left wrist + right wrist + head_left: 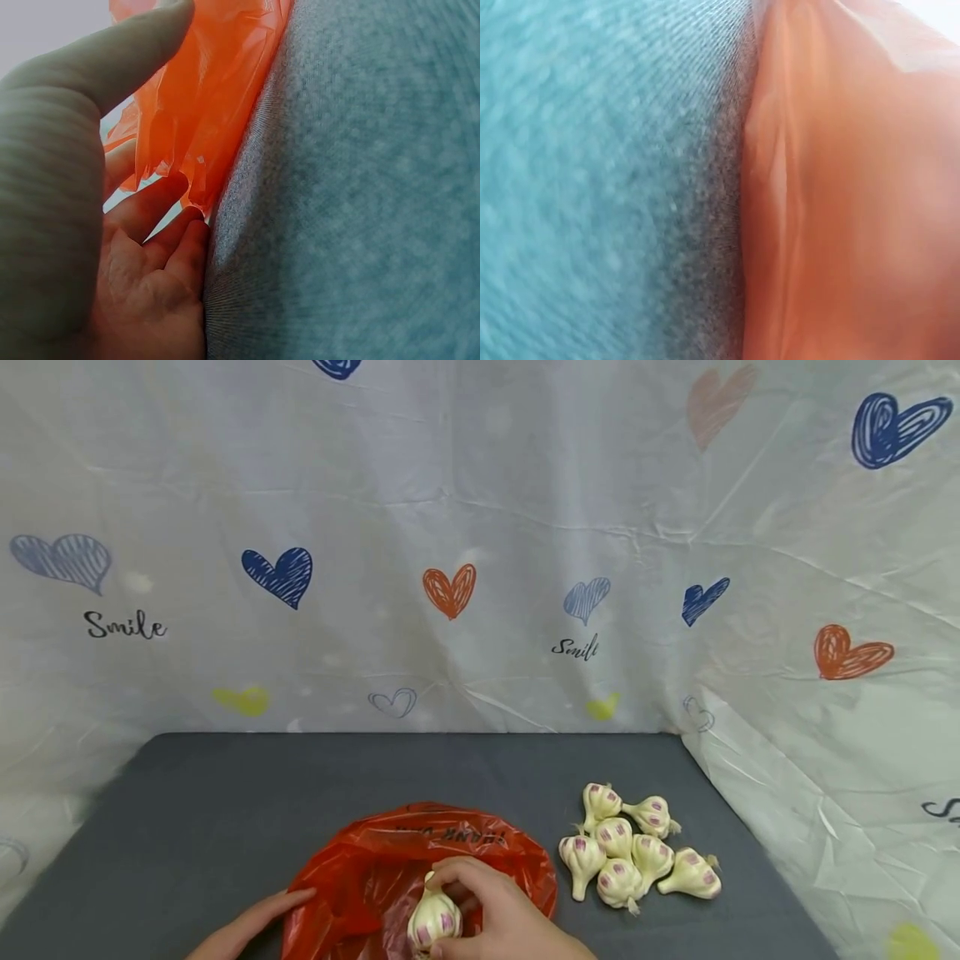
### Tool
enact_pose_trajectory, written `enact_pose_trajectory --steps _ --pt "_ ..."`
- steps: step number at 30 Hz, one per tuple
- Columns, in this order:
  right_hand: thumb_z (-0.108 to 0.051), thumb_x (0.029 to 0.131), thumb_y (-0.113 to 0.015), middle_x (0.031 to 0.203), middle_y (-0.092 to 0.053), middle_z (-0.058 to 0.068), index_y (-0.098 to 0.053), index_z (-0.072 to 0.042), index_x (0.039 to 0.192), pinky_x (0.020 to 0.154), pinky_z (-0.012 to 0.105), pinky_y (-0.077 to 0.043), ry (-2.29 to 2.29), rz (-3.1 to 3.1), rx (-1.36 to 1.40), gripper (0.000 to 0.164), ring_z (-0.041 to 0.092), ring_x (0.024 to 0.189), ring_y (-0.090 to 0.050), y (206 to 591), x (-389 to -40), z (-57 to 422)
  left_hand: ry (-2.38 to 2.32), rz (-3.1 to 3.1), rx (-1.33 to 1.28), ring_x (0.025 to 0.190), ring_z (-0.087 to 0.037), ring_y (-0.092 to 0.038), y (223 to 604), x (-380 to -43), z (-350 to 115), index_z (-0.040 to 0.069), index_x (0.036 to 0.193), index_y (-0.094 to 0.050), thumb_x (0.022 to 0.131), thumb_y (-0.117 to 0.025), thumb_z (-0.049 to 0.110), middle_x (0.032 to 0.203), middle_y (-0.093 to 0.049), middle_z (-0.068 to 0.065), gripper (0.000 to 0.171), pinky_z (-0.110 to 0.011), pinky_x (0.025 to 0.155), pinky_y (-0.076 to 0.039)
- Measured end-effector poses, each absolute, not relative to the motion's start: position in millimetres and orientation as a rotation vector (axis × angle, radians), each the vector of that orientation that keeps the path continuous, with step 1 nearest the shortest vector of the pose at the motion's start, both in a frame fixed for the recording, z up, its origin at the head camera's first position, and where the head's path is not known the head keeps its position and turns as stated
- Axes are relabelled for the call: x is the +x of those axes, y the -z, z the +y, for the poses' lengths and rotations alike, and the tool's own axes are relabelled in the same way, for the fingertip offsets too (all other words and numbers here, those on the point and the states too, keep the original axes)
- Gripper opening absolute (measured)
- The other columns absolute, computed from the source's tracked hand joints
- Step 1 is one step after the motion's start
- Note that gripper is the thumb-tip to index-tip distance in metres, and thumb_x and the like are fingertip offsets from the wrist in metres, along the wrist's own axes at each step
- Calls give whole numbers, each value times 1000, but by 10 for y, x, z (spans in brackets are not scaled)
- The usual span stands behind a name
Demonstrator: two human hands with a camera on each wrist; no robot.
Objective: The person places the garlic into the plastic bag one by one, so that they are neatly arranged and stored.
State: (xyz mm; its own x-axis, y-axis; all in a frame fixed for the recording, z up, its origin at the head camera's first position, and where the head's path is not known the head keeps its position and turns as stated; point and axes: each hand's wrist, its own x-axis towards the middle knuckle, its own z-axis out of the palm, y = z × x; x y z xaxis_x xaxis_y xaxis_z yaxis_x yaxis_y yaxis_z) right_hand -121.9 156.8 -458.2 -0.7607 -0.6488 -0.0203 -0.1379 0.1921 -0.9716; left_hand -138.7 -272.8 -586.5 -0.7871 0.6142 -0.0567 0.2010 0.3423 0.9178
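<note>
A garlic bulb (435, 920), pale with purple patches, is held in my right hand (498, 910) over the mouth of a red plastic bag (341, 868). The thumb and fingers pinch it from the right, neck upward. At the bag's left rim rests my left hand (258, 922), its fingertip touching the plastic. From the left wrist, the thumb (112, 56) lies extended along the bag and the other fingers, loosely bent, reach its lower edge. In the right wrist view the red plastic (847, 195) fills the right side and hides the hand.
Several garlic bulbs (617, 839) lie in a cluster on the dark table (225, 810), right of the bag. A pale curtain with printed hearts (450, 589) hangs behind and beside the table. Grey-blue fabric (360, 180) fills much of both wrist views.
</note>
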Motion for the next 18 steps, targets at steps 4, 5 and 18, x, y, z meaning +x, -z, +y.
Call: enact_pose_trajectory --steps 4,5,18 --pt "-13 101 -79 136 -64 0 -62 -10 144 97 28 -56 1592 2040 -739 46 11 115 -65 4608 -1223 1572 -1432 2215 761 146 8 -38 5838 -1399 -2716 19 173 -36 108 -61 8 167 -36 25 70 -30 106 -48" --pt "-12 101 -79 136 -64 1 -62 -9 144 97 29 -56 1592 2035 -741 46 10 115 -65 4615 -1224 1568 -1434 2214 769 146 8 -38 5833 -1400 -2716 18 173 -35 108 -61 8 167 -36 25 70 -30 106 -48" --pt "-21 105 -78 138 -63 0 -62 -8 142 102 28 -55 1567 2022 -772 43 8 118 -64 4710 -1244 1562 -1377 2225 827 142 9 -39 5920 -1451 -2746 20 174 -33 110 -60 9 163 -36 30 70 -31 101 -50"
